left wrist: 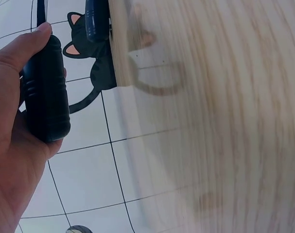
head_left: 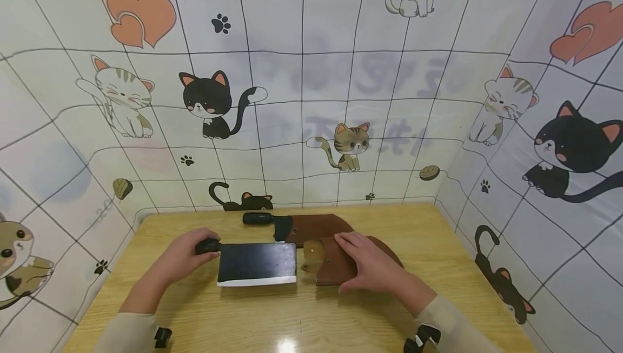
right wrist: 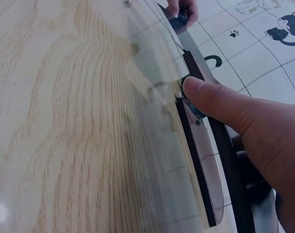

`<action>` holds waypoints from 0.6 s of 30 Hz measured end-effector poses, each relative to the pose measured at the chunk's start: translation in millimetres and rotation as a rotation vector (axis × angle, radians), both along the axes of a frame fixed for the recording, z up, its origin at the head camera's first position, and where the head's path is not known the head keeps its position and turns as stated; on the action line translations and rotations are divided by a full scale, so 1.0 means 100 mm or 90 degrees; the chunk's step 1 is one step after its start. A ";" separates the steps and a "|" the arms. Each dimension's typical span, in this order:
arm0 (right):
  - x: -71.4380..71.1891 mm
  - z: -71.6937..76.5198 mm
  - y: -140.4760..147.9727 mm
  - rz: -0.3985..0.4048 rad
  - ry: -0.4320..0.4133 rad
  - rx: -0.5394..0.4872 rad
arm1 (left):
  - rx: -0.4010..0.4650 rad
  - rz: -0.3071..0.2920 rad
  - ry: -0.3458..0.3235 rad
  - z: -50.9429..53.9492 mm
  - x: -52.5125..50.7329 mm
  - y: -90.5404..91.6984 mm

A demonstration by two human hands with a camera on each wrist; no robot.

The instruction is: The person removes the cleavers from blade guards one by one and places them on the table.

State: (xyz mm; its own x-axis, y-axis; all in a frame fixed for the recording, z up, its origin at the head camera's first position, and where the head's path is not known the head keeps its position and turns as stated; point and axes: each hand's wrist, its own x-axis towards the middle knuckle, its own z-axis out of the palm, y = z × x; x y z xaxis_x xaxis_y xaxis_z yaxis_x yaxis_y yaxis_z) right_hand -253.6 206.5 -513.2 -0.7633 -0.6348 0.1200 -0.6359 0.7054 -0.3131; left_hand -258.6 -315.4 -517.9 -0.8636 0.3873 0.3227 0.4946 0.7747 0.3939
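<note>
My left hand [head_left: 180,258] grips the black handle [head_left: 207,245] of a cleaver, whose dark, light-edged blade [head_left: 258,262] points right. In the left wrist view, that hand [left wrist: 13,131] has its thumb along the handle [left wrist: 47,92]. At the right, a brown sheath [head_left: 331,266] is held by my right hand [head_left: 375,269], its opening flap facing the blade tip across a small gap. The right wrist view has this hand [right wrist: 264,126] with the thumb over the sheath [right wrist: 230,179]; its other fingers are mostly hidden.
Behind the blade and held sheath lies a second knife with a black handle [head_left: 257,218], its blade inside another brown sheath [head_left: 316,227]. The wooden table [head_left: 253,320] meets a cat-patterned, grid-lined backdrop [head_left: 282,82] at the back and sides.
</note>
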 end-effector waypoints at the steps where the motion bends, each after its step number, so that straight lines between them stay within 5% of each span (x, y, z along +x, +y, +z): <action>1: 0.00 -0.01 0.02 0.000 0.000 0.000 | 0.002 -0.002 0.004 -0.01 0.00 -0.01; 18: 0.01 -0.08 0.21 0.002 0.011 -0.005 | 0.026 0.015 -0.044 -0.09 -0.02 -0.18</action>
